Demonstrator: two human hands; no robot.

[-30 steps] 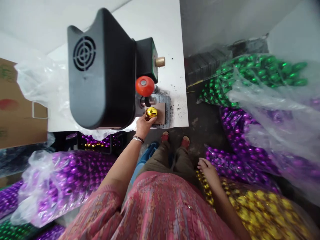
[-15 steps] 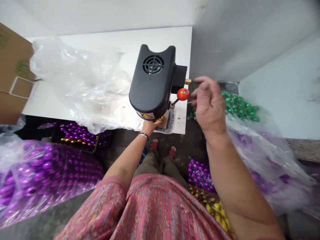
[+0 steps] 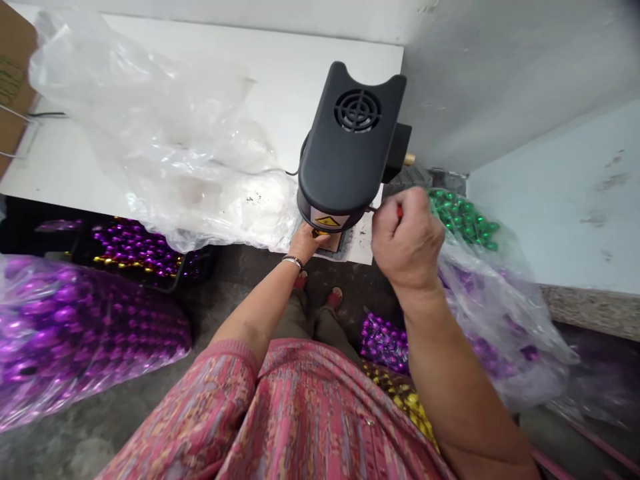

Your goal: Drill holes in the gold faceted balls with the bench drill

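Observation:
A black bench press machine point(image 3: 347, 153) with a round vent and a yellow warning label stands at the table's front edge. My right hand point(image 3: 409, 243) is closed in a fist around the red knob of the lever point(image 3: 400, 212) on the machine's right side; only a bit of red shows. Under the machine's head, my left hand point(image 3: 306, 243) reaches in over the base plate point(image 3: 345, 243). Its fingers are pinched on a small shiny gold piece point(image 3: 320, 233), mostly hidden by the hand and the machine.
Crumpled clear plastic point(image 3: 200, 180) covers much of the white table point(image 3: 300, 60). A cardboard box point(image 3: 15, 73) is at the far left. Bags of purple beads point(image 3: 90, 333) and green beads point(image 3: 463, 217) flank me. Gold beads point(image 3: 413, 410) lie low on the right, a black crate point(image 3: 173, 283) on the left.
My right hand, loosely open beside the red knob before, has moved onto it and closed around it. The lever now sits lower. My view has shifted; the left hand stays under the machine.

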